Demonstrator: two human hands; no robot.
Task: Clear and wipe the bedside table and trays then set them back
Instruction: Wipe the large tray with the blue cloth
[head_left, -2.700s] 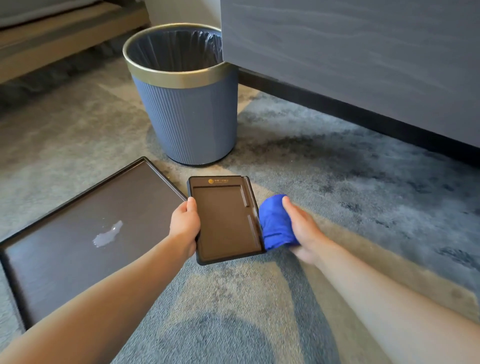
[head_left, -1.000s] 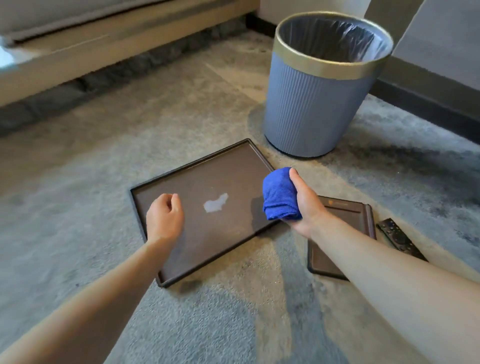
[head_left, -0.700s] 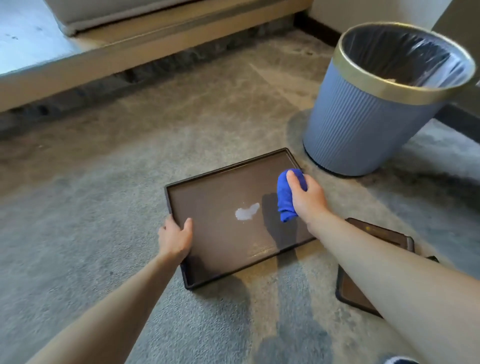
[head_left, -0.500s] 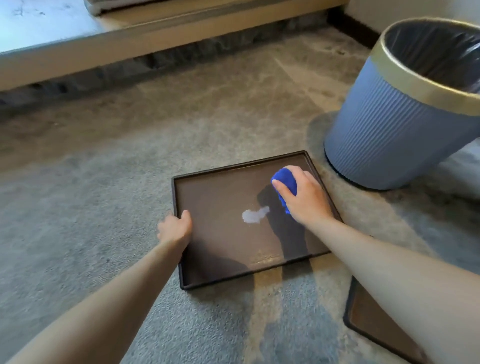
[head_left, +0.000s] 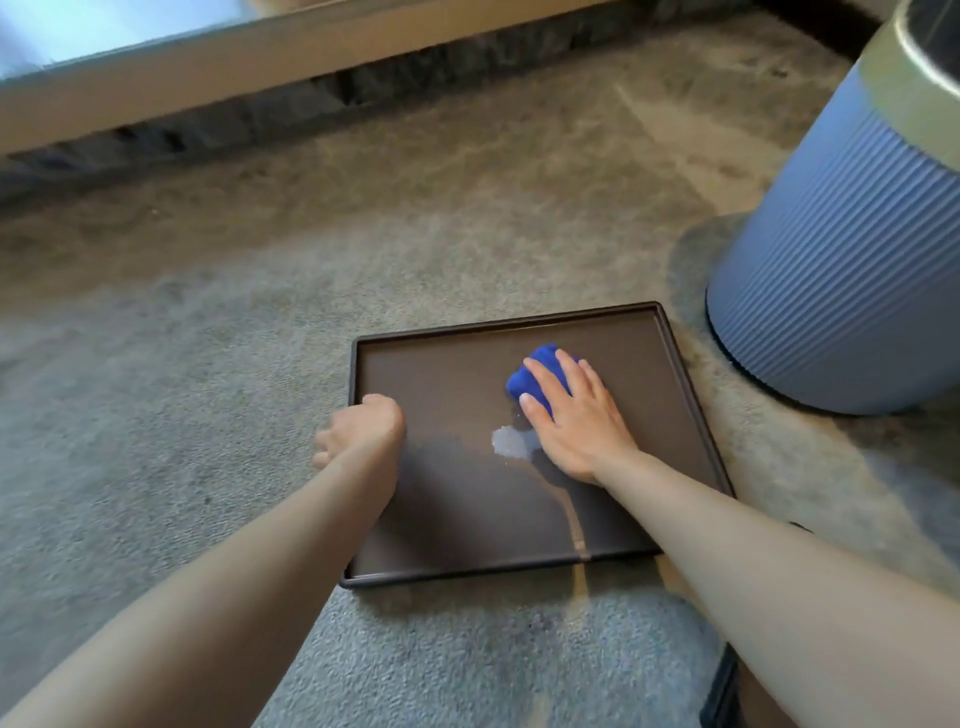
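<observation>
A large dark brown tray (head_left: 447, 374) lies flat on the grey carpet in front of me. My right hand (head_left: 576, 421) presses a folded blue cloth (head_left: 535, 376) onto the tray's floor, right of centre. A pale shiny patch (head_left: 511, 442) shows on the tray just left of that hand's heel. My left hand (head_left: 363, 428) grips the tray's left rim, fingers curled over the edge. The corner of a smaller dark tray (head_left: 719, 696) peeks out under my right forearm at the bottom right.
A blue ribbed waste bin (head_left: 841, 291) with a gold rim stands on the carpet just right of the tray's far corner. A low wooden ledge (head_left: 260, 73) runs along the top of the view. Carpet stretches to the left.
My right hand has set the blue cloth down on the large tray and slid it toward the tray's middle. My left hand closed on the tray's left rim. The view has moved closer.
</observation>
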